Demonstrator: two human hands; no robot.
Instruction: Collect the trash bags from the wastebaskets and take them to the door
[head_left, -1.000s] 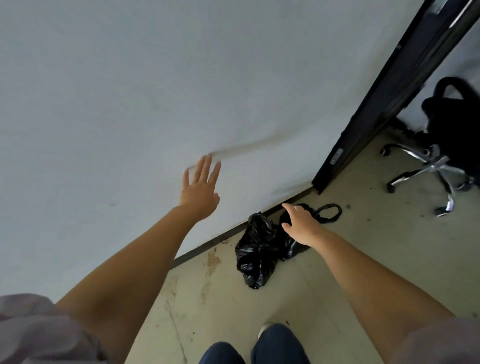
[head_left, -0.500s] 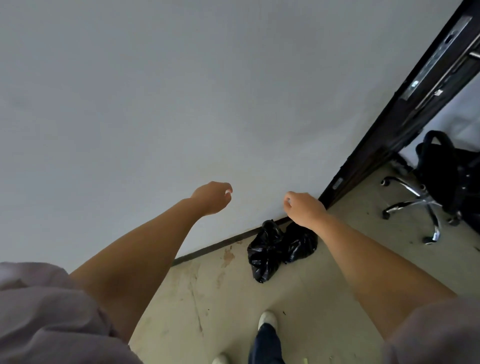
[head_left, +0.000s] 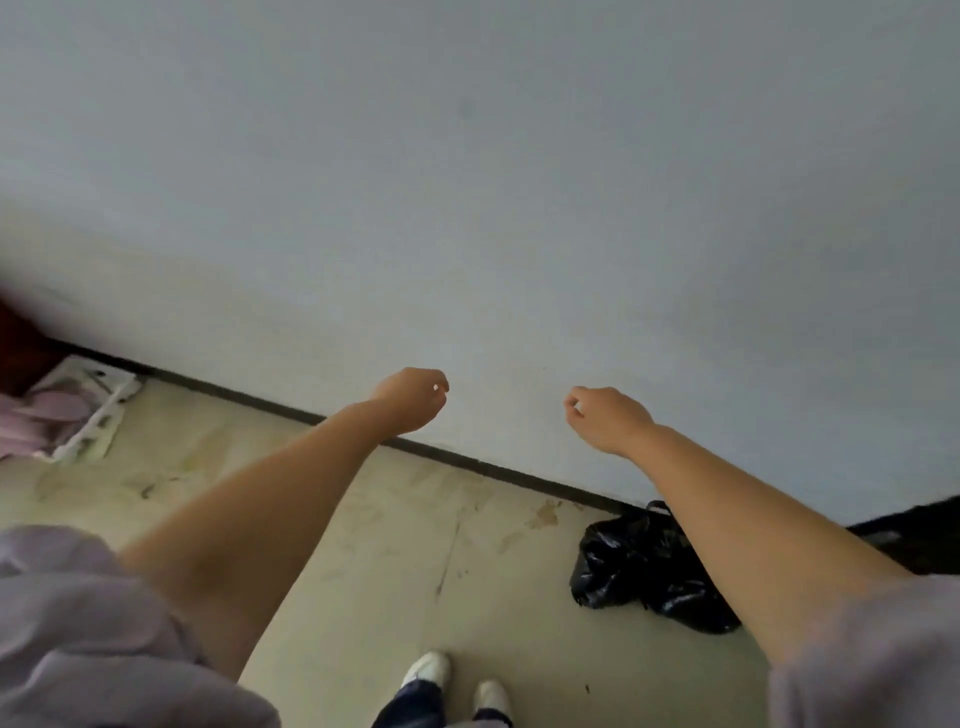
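Both hands hang loosely curled and hold nothing, the left hand (head_left: 413, 397) and right hand (head_left: 605, 418) raised before the wall (head_left: 467, 182). The bags (head_left: 639, 569) lie on the floor below the right forearm, seemingly delivered; next likely means fetching any remaining bags.
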